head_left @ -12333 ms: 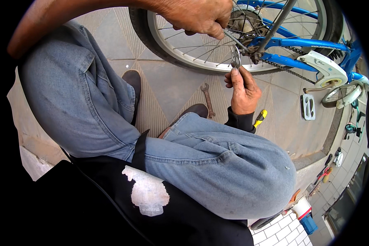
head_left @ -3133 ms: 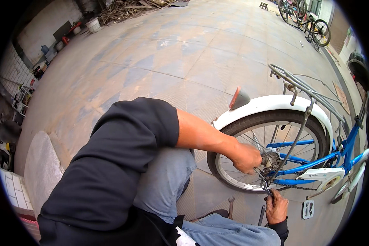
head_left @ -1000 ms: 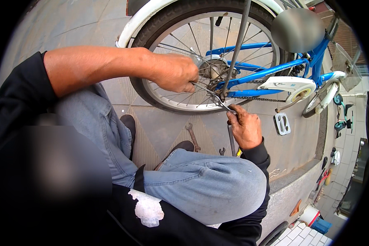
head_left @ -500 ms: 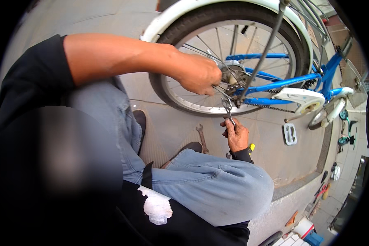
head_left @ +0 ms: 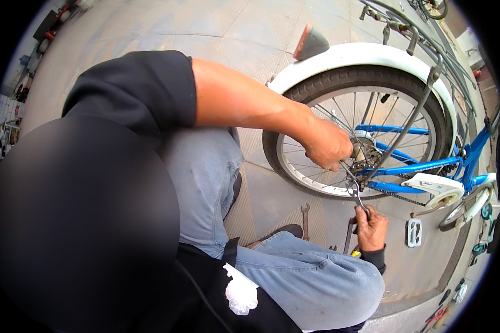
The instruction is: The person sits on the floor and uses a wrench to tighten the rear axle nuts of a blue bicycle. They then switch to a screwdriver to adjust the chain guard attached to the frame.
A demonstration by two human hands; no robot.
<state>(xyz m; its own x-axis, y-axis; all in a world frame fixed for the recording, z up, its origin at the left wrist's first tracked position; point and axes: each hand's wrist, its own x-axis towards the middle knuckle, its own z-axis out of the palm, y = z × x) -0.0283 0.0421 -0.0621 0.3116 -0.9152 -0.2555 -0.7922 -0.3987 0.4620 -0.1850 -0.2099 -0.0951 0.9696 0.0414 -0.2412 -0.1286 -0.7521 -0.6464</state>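
A blue bicycle (head_left: 441, 165) with a white rear mudguard stands on its wheels in front of me. My left hand (head_left: 329, 145) is closed by the spokes of its rear wheel (head_left: 283, 155), just left of the hub (head_left: 364, 151). A thin metal piece shows past its fingers; what they grip is hidden. Below the axle, my right hand (head_left: 370, 228) pinches a silver wrench (head_left: 354, 191), its open jaw pointing up at the axle end. A dark metal bar (head_left: 348, 237) shows beside that hand; I cannot tell whether it is held.
A rusty open-ended wrench (head_left: 305, 222) lies on the paving near my shoe (head_left: 291, 229). Something yellow (head_left: 355, 253) lies under my right wrist. The white pedal (head_left: 414, 232) juts out low on the right. A kickstand or rack strut (head_left: 403, 133) crosses the wheel.
My view has shifted, so the bicycle sits lower and further right in it. Both hands keep about the same places at the axle. The red rear reflector has come into view.
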